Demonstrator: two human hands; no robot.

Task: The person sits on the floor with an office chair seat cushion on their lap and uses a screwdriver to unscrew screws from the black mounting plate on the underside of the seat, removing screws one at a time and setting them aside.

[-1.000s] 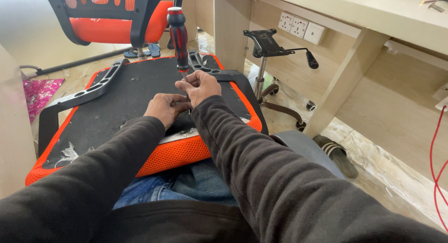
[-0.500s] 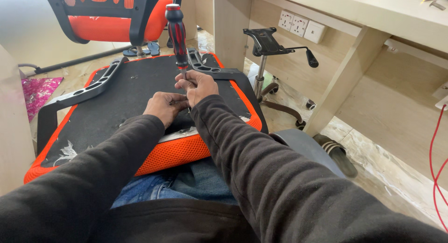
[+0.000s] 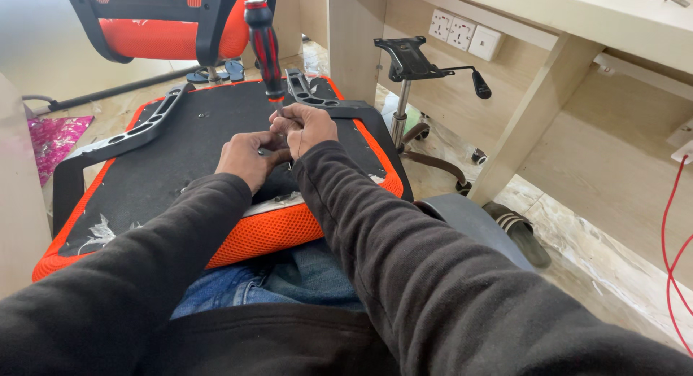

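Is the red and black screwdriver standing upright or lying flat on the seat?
Upright. The screwdriver points handle-up, with its tip hidden between the right hand and left hand.

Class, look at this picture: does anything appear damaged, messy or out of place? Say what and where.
White torn scraps cling to the near-left corner of the upturned chair seat, where the black underside fabric looks ragged. A lone dark sandal lies on the floor by the desk leg. Nothing else stands out.

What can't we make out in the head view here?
- Screwdriver tip and any fastener: hidden behind the right hand and left hand.
- Far chair: top cut off by the frame edge.
- Chair base wheels: partly hidden by the upturned seat.
- Items on the desk top corner: too small.
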